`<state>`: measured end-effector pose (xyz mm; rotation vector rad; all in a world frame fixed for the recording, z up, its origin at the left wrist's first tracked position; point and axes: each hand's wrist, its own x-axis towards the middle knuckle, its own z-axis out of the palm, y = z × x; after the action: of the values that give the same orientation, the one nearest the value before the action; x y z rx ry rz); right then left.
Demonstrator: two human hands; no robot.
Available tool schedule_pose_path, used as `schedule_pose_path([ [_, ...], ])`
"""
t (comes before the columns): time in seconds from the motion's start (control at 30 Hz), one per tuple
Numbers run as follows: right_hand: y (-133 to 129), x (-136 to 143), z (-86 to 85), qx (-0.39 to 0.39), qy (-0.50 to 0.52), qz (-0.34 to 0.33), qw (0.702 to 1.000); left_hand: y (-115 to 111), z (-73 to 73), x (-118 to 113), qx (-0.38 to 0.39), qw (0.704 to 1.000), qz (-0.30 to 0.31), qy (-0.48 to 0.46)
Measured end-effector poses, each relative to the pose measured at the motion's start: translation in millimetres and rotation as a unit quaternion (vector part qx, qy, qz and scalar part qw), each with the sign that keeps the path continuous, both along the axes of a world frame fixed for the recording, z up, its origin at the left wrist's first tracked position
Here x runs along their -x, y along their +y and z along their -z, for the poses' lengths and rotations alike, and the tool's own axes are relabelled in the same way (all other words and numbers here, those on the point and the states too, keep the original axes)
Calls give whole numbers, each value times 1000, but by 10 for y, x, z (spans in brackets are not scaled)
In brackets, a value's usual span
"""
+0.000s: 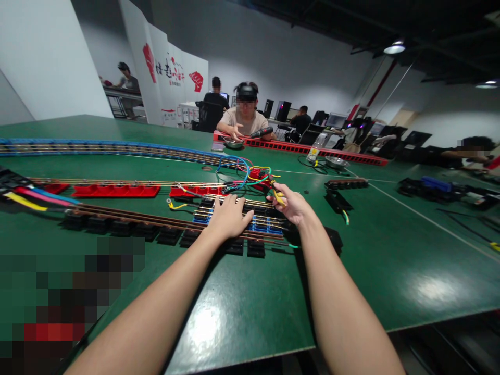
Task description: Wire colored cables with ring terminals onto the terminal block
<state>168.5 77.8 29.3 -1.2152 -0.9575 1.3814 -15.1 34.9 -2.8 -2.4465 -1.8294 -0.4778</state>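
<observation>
My left hand (230,217) lies palm down with its fingers apart across the long metal rails. Beneath it is a blue slotted holder (265,225) with thin brass-coloured rods running through it. My right hand (294,206) is closed around what look like yellow-handled pliers (278,197), held over the right end of the rods. Just beyond their tip sits a red piece (261,174) with blue, green, red and yellow wires (248,179) looping off it. Brown rails (136,217) on black blocks run leftward, in front of red trough-like holders (117,191).
A long blue rail assembly (97,147) stretches across the back left. Opposite, a person (247,112) sits behind a red slotted bar (312,149), a metal bowl (233,142) and a bottle (316,147). Black parts (339,200) lie to the right, beside another black assembly (433,190).
</observation>
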Motion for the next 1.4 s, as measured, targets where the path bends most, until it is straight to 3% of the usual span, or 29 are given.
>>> schedule_pose_path([
  [0.37, 29, -45, 100, -71, -66, 4, 995, 3, 5, 1, -1, 1000, -3, 4],
  [0.67, 35, -45, 126, -213, -209, -42, 954, 3, 16, 1, -4, 1000, -3, 3],
  [0.9, 11, -40, 93, -292, -347, -79, 888, -3, 5, 2, -5, 1000, -4, 9],
  [1.07, -43, -23, 55, -370, -452, -66, 809, 3, 27, 6, -10, 1000, -5, 6],
  [1.27, -118, 51, -17, -422, -543, -99, 719, 4, 39, 7, -19, 1000, -7, 11],
  [1.4, -158, 90, -43, -406, -576, -112, 700, 7, 32, 3, -18, 1000, -7, 11],
])
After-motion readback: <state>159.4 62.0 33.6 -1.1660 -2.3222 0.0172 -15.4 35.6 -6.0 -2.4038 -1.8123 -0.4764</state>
